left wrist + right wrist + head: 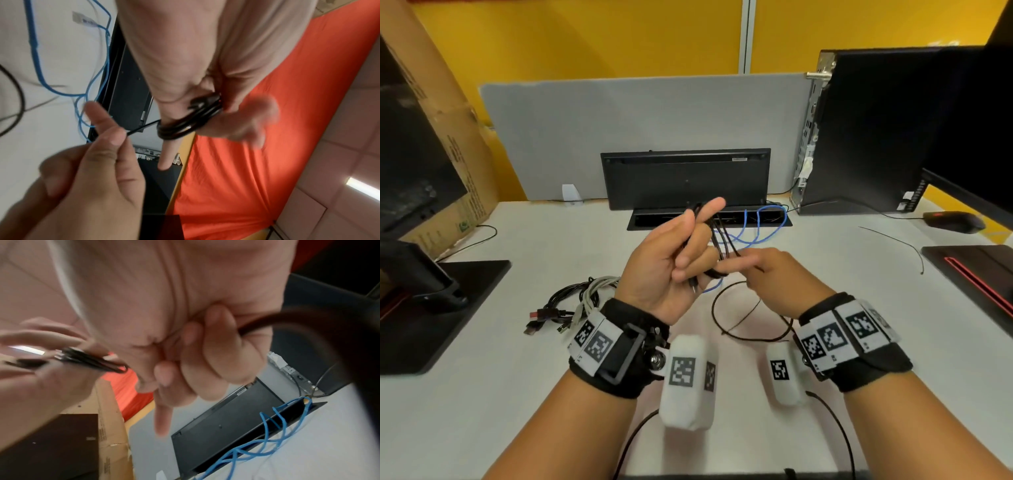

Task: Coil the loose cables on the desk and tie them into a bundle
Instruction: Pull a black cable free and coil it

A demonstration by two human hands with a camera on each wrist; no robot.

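Above the middle of the white desk (825,308), both hands work in the air on a thin black cable (717,246). The left hand (671,270) is raised palm-up, with several turns of the cable wound round its fingers; the left wrist view shows the black coil (185,125) looped round the forefinger and pinned by the thumb. The right hand (770,277) sits just beside it, pinching the free run of the same cable (141,128) between thumb and forefinger, the other fingers curled. The rest of that cable drops to the desk and lies in a loose loop (736,318) between the two wrists.

Open desk lies to the near left and near right of the arms. At the left edge a black monitor base (431,308) takes up room, with a cardboard box (441,137) leaning behind it. Left of the left wrist lies a bundle of black and grey cables (571,305) with USB plugs. On the right stand a black computer tower (876,130), a monitor (976,137), a mouse (953,221) and a dark pad (976,274), with a thin stray wire (897,243) nearby.

At the back, a black keyboard (685,178) stands on edge against the grey partition (619,120). In front of it the recessed cable tray (709,219) holds loops of blue network cable (760,226), which spill onto the desk.
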